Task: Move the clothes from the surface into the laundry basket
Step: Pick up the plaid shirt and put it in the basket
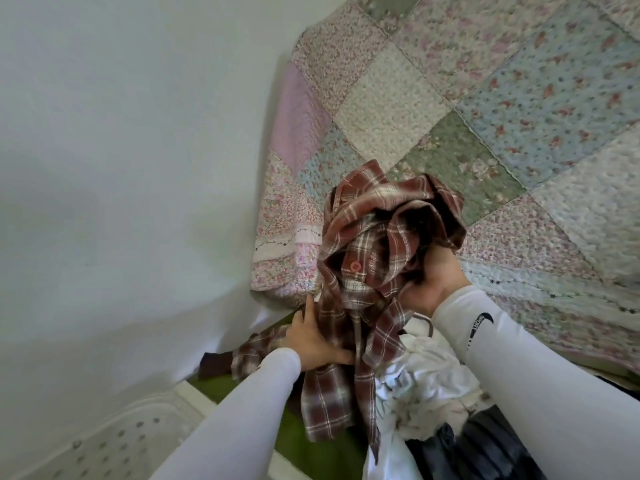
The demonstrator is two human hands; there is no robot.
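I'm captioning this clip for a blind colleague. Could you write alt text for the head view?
Both hands hold a brown plaid shirt above a white laundry basket: the right hand grips its bunched top, the left hand its hanging part. A floral patchwork quilt lies behind.

Soft, even daylight; faint shadow on the wall (104,168); wide-angle bending at edges; slight softness throughout.

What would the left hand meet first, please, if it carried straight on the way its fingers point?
The left hand already holds the plaid shirt; beyond that, probably the quilt's edge, though depth is unclear.
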